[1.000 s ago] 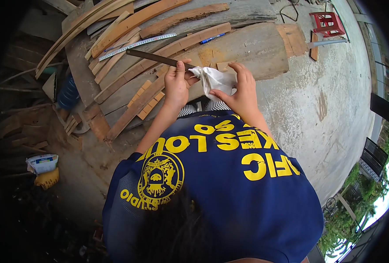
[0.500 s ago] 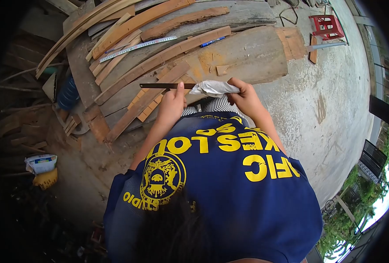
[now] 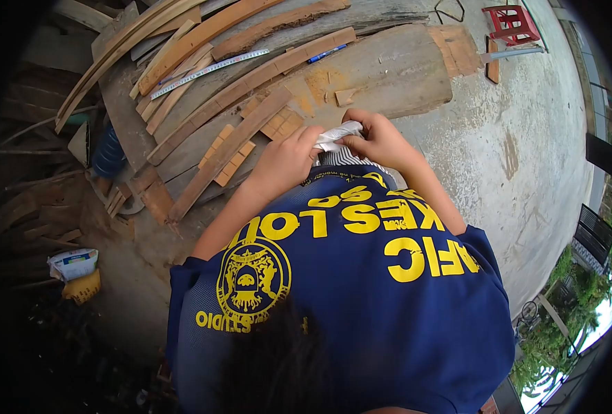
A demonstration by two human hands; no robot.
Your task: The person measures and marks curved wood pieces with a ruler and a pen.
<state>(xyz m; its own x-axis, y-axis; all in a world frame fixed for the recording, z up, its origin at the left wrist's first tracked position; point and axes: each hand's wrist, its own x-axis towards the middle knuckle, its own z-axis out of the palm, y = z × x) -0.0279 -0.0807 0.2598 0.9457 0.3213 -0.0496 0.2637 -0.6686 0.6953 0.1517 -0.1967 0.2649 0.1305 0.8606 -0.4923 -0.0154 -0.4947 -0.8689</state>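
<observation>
A crumpled white wrapping, cloth or paper, is held between my two hands in front of my shirt. My left hand closes on its left end, fingers curled. At the other end, my right hand pinches it between thumb and fingers. The dark, thin hacksaw blade that this wrapping covers at one end does not show now; my left hand or the viewing angle hides it. Beyond my left hand lie a long wooden strip and small wooden blocks in rows.
Wide planks carry a curved, marked wooden strip, a tape measure and a blue pen. A red stool stands on the concrete floor. To the left are a blue bottle and a white-and-yellow bag.
My left hand has moved right, from the dark blade onto the white wrapping, and now sits close to my right hand. The blade has gone out of sight.
</observation>
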